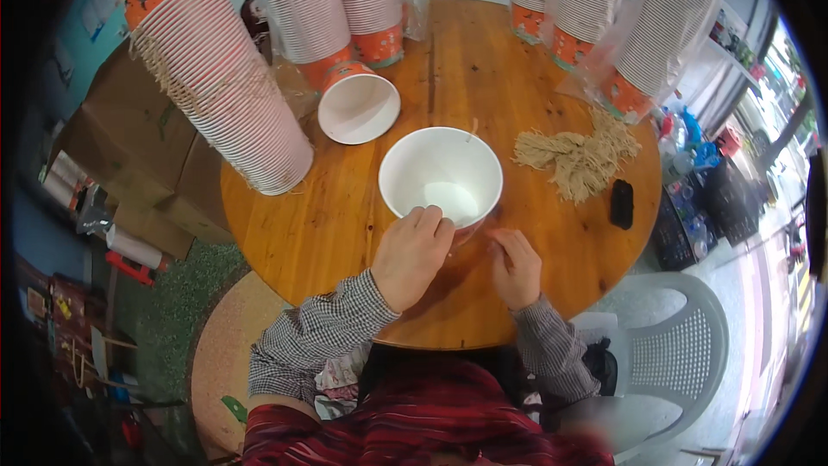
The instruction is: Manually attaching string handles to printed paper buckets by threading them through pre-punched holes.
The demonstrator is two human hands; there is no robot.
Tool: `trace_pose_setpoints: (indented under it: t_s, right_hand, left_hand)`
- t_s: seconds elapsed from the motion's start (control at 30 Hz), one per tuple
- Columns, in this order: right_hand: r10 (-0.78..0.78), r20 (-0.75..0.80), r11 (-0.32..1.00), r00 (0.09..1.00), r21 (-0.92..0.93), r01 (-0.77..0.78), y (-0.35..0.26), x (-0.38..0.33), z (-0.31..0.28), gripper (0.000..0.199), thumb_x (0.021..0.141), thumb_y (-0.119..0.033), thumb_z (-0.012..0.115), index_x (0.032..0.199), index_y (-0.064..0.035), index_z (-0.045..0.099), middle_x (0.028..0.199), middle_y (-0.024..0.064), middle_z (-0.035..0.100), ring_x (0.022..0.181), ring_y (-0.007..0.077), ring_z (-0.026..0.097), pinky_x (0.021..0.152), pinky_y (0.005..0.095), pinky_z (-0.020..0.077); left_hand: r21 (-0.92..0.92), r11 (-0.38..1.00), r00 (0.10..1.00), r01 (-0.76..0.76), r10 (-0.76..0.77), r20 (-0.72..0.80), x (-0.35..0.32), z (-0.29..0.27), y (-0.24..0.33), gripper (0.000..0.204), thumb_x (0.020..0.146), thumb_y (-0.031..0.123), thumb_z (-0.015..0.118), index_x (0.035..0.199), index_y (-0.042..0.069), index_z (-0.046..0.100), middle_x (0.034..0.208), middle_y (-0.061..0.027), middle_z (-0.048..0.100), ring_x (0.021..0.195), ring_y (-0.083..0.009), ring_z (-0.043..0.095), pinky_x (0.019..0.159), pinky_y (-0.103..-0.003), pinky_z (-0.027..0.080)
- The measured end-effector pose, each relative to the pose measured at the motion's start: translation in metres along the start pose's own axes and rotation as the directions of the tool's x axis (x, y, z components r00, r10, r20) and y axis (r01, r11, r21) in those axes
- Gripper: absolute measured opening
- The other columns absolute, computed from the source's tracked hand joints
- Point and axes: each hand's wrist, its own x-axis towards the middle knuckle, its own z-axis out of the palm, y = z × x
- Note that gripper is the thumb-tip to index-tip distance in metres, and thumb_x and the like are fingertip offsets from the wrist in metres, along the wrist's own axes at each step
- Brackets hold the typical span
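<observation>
A white paper cup (441, 174) stands open-mouthed near the front of a round wooden table (328, 233). My left hand (410, 255) grips its near rim with the fingers curled over the edge. Just right of the cup, my right hand (517, 266) has its fingertips pinched together close to the cup's side; what it pinches is too small to make out. A bundle of tan string pieces (576, 158) lies to the right of the cup.
Another white cup (359, 107) lies tilted behind. Tall stacks of orange-printed paper cups (222, 78) lean over the table's far and left sides, some in plastic wrap (655, 26). A small black object (621, 203) lies at the right edge. A white plastic chair (673, 354) stands right; cardboard boxes (129, 138) left.
</observation>
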Motion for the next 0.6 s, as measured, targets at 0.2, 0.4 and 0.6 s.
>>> trace_pose_setpoints:
  t_s: [0.2, 0.4, 0.6]
  right_hand:
    - [0.128, 0.028, 0.984, 0.991, 0.123, -0.130, 0.013, -0.011, -0.004, 0.015, 0.087, 0.003, 0.056, 0.100, 0.0023, 0.064, 0.095, 0.0177, 0.063, 0.085, 0.0317, 0.064, 0.073, 0.0329, 0.0517]
    - [0.068, 0.111, 0.997, 0.992, 0.025, -0.071, 0.005, -0.010, -0.010, 0.016, 0.089, 0.001, 0.056, 0.103, 0.0037, 0.062, 0.094, 0.0196, 0.064, 0.082, 0.0329, 0.065, 0.069, 0.0322, 0.0526]
    - [0.064, 0.148, 0.997, 0.987, 0.034, -0.070, -0.002, -0.013, -0.003, 0.017, 0.089, -0.001, 0.055, 0.104, 0.0035, 0.062, 0.091, 0.0194, 0.065, 0.079, 0.0325, 0.066, 0.068, 0.0338, 0.0533]
  left_hand:
    - [-0.246, 0.969, 0.962, 0.028, -0.093, -0.257, 0.012, -0.032, -0.067, 0.011, 0.081, 0.003, 0.058, 0.091, 0.001, 0.062, 0.086, -0.0137, 0.061, 0.082, -0.0294, 0.063, 0.069, -0.038, 0.051]
    - [-0.477, 0.861, 0.760, 0.176, -0.427, -0.490, 0.090, -0.177, -0.173, 0.020, 0.093, 0.015, 0.060, 0.105, 0.001, 0.063, 0.082, -0.0003, 0.064, 0.070, -0.0080, 0.058, 0.066, -0.023, 0.049]
    - [-0.437, 0.897, 0.498, 0.066, -0.410, -0.765, 0.123, -0.393, -0.330, 0.016, 0.094, 0.013, 0.059, 0.099, -0.002, 0.063, 0.080, -0.0036, 0.062, 0.071, -0.0113, 0.060, 0.062, -0.024, 0.048]
